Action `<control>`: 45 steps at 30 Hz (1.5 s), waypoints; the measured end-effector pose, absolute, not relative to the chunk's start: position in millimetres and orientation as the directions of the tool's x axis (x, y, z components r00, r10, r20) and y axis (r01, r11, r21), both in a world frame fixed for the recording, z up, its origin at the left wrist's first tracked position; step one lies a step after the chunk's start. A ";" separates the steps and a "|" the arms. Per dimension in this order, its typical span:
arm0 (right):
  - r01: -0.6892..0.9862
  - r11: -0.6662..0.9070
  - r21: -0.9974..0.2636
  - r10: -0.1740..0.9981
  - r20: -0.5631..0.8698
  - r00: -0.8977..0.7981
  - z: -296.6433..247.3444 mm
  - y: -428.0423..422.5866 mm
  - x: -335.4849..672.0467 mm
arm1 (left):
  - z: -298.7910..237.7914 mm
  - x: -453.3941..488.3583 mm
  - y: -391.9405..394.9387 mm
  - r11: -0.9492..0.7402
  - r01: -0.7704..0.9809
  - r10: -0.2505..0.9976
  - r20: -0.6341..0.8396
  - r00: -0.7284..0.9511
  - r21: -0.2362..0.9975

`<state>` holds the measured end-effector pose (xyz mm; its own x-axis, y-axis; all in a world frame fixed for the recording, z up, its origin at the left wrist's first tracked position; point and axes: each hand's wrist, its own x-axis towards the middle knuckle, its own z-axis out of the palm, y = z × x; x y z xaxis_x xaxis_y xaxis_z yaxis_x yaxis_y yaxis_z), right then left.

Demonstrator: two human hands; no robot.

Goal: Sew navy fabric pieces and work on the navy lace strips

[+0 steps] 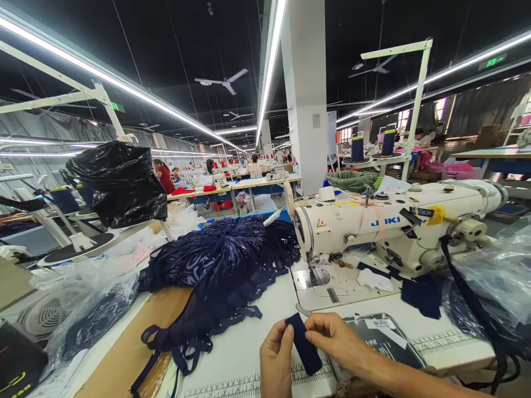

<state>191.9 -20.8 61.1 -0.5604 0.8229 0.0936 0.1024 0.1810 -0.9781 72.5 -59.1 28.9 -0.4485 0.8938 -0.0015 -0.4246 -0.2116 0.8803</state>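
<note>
Your white bench [249,342], with ruler markings printed along its near edge, carries a white sewing machine [394,226] lettered "JUKI" in blue. A heap of navy lace pieces [219,265] lies left of it. Your left hand [276,359] and right hand [338,340] both pinch a small navy fabric strip [305,344] just above the bench's near edge.
</note>
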 end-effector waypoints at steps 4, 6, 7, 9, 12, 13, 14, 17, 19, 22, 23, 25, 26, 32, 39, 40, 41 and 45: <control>0.123 0.186 -0.975 0.827 0.088 -0.555 62.0 -21.5 192.8 | 32.1 68.3 -60.4 -0.152 -0.400 0.926 -0.011 -0.377 0.904; 0.134 0.189 -0.973 0.831 0.086 -0.549 61.5 -21.6 193.3 | 33.9 68.8 -60.9 -0.149 -0.388 0.924 -0.012 -0.382 0.909; 0.137 0.197 -0.971 0.834 0.092 -0.545 61.2 -21.6 193.5 | 34.5 69.9 -61.0 -0.163 -0.384 0.912 -0.009 -0.409 0.909; 0.144 0.222 -0.964 0.839 0.114 -0.531 60.7 -21.7 193.9 | 35.0 73.2 -60.9 -0.200 -0.375 0.880 -0.002 -0.475 0.905; 0.153 0.255 -0.955 0.844 0.142 -0.517 61.8 -22.1 194.9 | 35.5 77.2 -61.2 -0.232 -0.363 0.857 0.013 -0.515 0.903; 0.153 0.258 -0.954 0.844 0.146 -0.517 62.6 -22.2 195.4 | 35.7 77.7 -61.5 -0.242 -0.358 0.854 0.023 -0.519 0.902; 0.153 0.261 -0.953 0.842 0.147 -0.518 63.7 -22.4 195.9 | 35.9 77.9 -61.8 -0.251 -0.352 0.851 0.032 -0.524 0.901; 0.170 0.277 -0.946 0.843 0.154 -0.516 67.4 -22.9 197.5 | 35.5 76.6 -62.5 -0.267 -0.321 0.829 0.046 -0.558 0.909; 0.186 0.292 -0.938 0.845 0.162 -0.510 69.8 -23.5 198.1 | 34.3 75.3 -62.5 -0.271 -0.293 0.811 0.053 -0.583 0.917; 0.200 0.307 -0.930 0.842 0.168 -0.513 71.5 -24.4 198.6 | 32.5 73.9 -62.0 -0.270 -0.258 0.806 0.071 -0.588 0.928; 0.205 0.311 -0.928 0.841 0.168 -0.514 71.3 -24.5 198.7 | 32.3 73.7 -61.9 -0.269 -0.247 0.806 0.077 -0.588 0.931; 0.219 0.319 -0.922 0.843 0.170 -0.511 69.7 -24.4 199.0 | 32.4 73.6 -61.8 -0.267 -0.223 0.801 0.088 -0.592 0.937; 0.226 0.321 -0.920 0.844 0.170 -0.508 68.6 -24.2 199.2 | 32.6 73.6 -61.8 -0.268 -0.213 0.798 0.092 -0.596 0.940; 0.224 0.324 -0.919 0.846 0.175 -0.504 63.9 -22.8 200.4 | 33.1 73.2 -62.5 -0.260 -0.188 0.802 0.103 -0.589 0.947; 0.209 0.317 -0.925 0.843 0.173 -0.510 66.2 -23.8 198.1 | 37.1 72.2 -64.9 -0.254 -0.189 0.811 0.102 -0.576 0.949; 0.206 0.321 -0.924 0.844 0.180 -0.506 66.4 -23.3 197.3 | 38.6 72.5 -65.2 -0.257 -0.186 0.809 0.105 -0.579 0.948; 0.206 0.326 -0.922 0.845 0.187 -0.501 66.3 -22.5 197.2 | 40.0 73.0 -65.7 -0.261 -0.182 0.806 0.110 -0.582 0.948; 0.240 0.353 -0.904 0.852 0.205 -0.483 58.8 -16.1 218.1 | 38.9 71.9 -72.4 -0.287 -0.161 0.803 0.145 -0.579 0.945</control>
<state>218.1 -16.1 58.8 -0.4827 0.8516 0.2046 0.2401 0.3533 -0.9041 71.9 -72.4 38.9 -0.5786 0.8026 0.1452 -0.1606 -0.2866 0.9445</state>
